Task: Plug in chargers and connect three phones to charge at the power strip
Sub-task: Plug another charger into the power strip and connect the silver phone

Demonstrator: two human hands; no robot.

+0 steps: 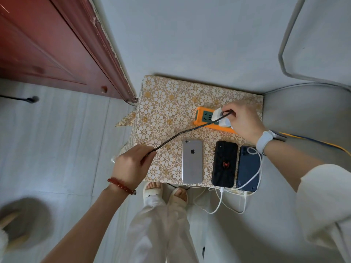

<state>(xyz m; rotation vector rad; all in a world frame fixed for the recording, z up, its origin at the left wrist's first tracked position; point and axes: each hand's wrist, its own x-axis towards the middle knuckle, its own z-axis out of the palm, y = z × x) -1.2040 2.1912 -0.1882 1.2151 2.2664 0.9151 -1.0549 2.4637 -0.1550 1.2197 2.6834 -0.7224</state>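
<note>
An orange and green power strip [204,117] lies on a small table with a flower-patterned cloth [167,99]. My right hand [244,123] grips a white charger [218,114] at the strip, beside another white charger [226,122] plugged in. A dark braided cable [187,130] runs taut from that charger to my left hand [131,165], which pinches its free end. Three phones lie face down along the front edge: a silver phone [192,161], a black phone with a red spider [224,163], and a dark blue phone [248,168]. White cables [221,198] hang from the black and blue phones.
A red-brown door [47,48] stands at the left. Grey conduit [281,59] runs along the wall at the right. A yellow and blue cord [313,140] leads right from the strip. My slippered feet [165,194] stand just under the table's front edge. A blurred grey object [24,223] sits at the lower left.
</note>
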